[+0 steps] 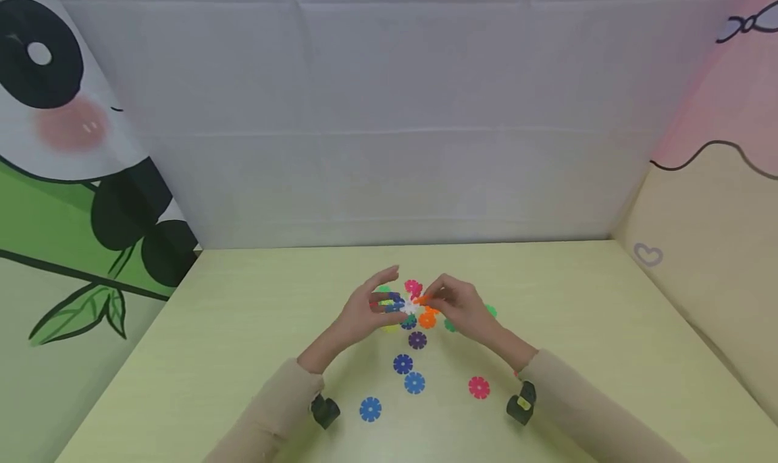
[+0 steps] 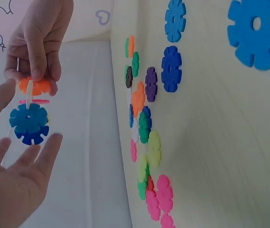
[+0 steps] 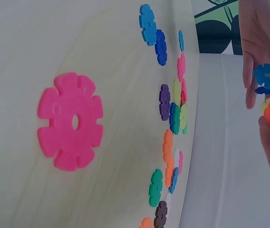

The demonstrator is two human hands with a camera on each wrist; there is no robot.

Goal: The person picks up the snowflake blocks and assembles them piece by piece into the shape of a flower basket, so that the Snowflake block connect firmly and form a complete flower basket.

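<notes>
A small cluster of joined plastic snowflake discs is held up above the table. My right hand (image 1: 460,306) pinches its orange snowflake disc (image 2: 39,86) between thumb and fingers. A white disc (image 2: 29,95), seen edge-on, links the orange one to a light blue disc (image 2: 26,116), with a darker blue disc (image 2: 30,138) behind. A thin pink disc (image 2: 41,101) shows edge-on in the left wrist view. Around the blue end, my left hand (image 1: 360,312) has its thumb and fingers spread apart, the fingers nearly straight, with the blue discs between them.
Loose snowflake discs lie flat on the pale table (image 1: 261,314): a purple disc (image 1: 417,340), several blue ones nearer me, and a pink disc (image 1: 479,387) by the right forearm. More green, orange and yellow ones lie beneath the hands. A white backdrop (image 1: 389,146) stands behind.
</notes>
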